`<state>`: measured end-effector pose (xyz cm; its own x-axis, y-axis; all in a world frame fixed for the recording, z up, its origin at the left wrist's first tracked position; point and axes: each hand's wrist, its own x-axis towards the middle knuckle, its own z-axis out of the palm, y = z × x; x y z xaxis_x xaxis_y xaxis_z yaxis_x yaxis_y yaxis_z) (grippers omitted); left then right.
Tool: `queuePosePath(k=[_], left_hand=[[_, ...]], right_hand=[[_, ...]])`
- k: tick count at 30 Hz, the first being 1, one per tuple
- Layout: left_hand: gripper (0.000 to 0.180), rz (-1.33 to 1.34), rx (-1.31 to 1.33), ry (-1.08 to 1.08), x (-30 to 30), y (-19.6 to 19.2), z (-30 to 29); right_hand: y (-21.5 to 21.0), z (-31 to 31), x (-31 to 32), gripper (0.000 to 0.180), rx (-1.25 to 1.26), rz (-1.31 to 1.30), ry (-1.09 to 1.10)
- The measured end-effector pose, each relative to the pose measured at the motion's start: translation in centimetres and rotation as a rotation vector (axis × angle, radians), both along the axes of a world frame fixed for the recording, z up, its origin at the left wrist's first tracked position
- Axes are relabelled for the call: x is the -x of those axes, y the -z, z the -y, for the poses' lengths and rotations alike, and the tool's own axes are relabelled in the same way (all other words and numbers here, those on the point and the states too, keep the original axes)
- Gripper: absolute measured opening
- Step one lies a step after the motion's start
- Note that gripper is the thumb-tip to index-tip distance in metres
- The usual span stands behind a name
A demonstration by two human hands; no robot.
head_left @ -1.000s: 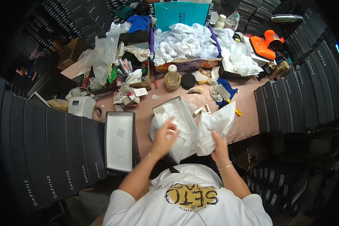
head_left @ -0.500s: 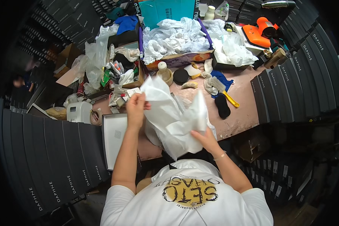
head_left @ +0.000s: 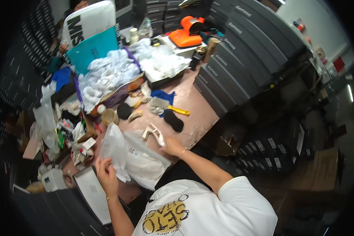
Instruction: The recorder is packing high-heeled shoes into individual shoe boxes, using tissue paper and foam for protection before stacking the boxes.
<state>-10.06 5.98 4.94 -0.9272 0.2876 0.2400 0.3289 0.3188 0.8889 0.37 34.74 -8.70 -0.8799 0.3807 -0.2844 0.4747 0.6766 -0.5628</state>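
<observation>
A white heeled shoe [head_left: 158,136], apparently strapped, lies at the front of the pink table. My right hand [head_left: 173,147] is closed round one end of it. My left hand [head_left: 107,175] has bent fingers at the edge of a thin, translucent white sheet [head_left: 115,151], which stands up crumpled and seems pinched there. Between my hands, close to my body, a white wrapped bundle [head_left: 146,165] rests on the table edge; its contents are hidden. Under my left forearm is an open shallow box part [head_left: 91,192] with a pale inside.
A yellow-handled brush [head_left: 179,111] and a black oval pad [head_left: 173,121] lie beyond the shoe. A purple-edged box holds crumpled white paper [head_left: 112,74]. Dark shoe boxes [head_left: 224,67] are stacked at right. An orange device [head_left: 185,37] sits at the back.
The view has turned to the right. My right hand has let go of the white sheet and taken hold of a shoe. The sheet has moved left and lower, beside my left hand.
</observation>
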Motion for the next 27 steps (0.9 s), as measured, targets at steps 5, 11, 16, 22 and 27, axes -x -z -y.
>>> queuePosePath(k=[5,11,16,22,27], left_hand=[[0.037,0.088,0.014,0.021,0.0,-1.3,-0.3],[0.066,0.163,-0.264,0.034,0.3,-0.8,1.8],[0.025,0.085,0.136,-0.016,0.1,0.7,1.0],[0.018,0.019,0.219,-0.105,-1.5,-0.8,0.9],[0.031,-0.141,0.301,-0.023,-1.3,0.8,-0.3]], right_hand=[[0.2,-0.6,-1.9,0.050,0.215,-0.347,0.087],[-3.2,-3.5,-1.1,0.045,-0.081,-0.475,-0.339],[4.3,-3.8,2.1,0.032,0.392,-0.069,-0.297],[-4.4,-1.8,1.3,0.046,0.423,0.052,-0.188],[-4.1,2.6,-2.4,0.086,0.304,0.107,-0.203]])
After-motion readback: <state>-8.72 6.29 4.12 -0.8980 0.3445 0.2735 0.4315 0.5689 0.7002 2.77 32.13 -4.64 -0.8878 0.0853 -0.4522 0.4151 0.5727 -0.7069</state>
